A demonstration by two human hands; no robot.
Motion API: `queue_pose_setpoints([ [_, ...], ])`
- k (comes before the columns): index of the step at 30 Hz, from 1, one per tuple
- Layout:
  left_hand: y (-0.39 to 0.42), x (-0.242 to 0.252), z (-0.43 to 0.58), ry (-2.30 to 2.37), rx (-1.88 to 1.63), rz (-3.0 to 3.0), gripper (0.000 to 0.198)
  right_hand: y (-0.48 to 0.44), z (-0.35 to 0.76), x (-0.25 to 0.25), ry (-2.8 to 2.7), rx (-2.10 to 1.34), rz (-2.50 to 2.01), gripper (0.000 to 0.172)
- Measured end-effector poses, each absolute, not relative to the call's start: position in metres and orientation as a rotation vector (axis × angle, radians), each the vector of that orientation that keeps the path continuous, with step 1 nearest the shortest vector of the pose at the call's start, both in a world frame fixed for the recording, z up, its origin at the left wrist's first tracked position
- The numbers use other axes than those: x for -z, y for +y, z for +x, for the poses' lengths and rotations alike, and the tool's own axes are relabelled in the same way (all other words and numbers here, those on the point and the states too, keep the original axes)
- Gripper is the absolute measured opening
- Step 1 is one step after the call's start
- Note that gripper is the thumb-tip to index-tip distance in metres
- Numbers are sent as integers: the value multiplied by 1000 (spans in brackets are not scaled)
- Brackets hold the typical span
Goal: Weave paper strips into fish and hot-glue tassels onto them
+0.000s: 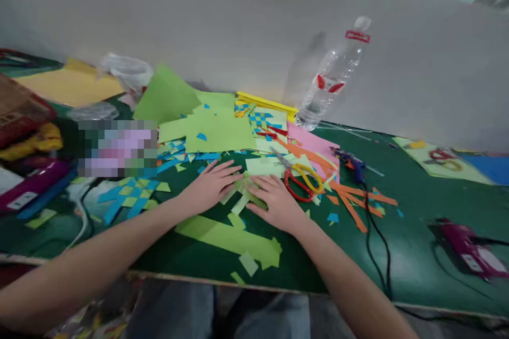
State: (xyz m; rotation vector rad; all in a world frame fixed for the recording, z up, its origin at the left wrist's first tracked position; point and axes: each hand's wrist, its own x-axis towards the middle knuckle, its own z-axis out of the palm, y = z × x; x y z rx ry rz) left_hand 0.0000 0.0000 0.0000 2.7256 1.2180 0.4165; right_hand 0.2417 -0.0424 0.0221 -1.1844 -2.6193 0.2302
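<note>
Forearms (131, 238), bare; left hand (212, 185) and right hand (278, 201), both part-spread over pale-green paper strips (239, 204) on the green tabletop (302, 270), grip unclear. Blue-green weave (130, 201), left: interlaced, ends loose. Orange strips (353, 206), right: cut, unwoven.

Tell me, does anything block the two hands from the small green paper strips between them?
Nothing visible does: the left hand and right hand are at the paper strips. The scissors lie beside the right hand, not between.
</note>
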Motion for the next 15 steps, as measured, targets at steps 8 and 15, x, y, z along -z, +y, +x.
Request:
queue_pose_setpoints([
  [8,-3,-12,3,1242,-571,2703,37,-42,244,-24,-2605,-227,-1144,45],
  [15,-1,-9,1,1211,-527,2778,31,-43,243,-25,-2647,-255,-1075,47],
])
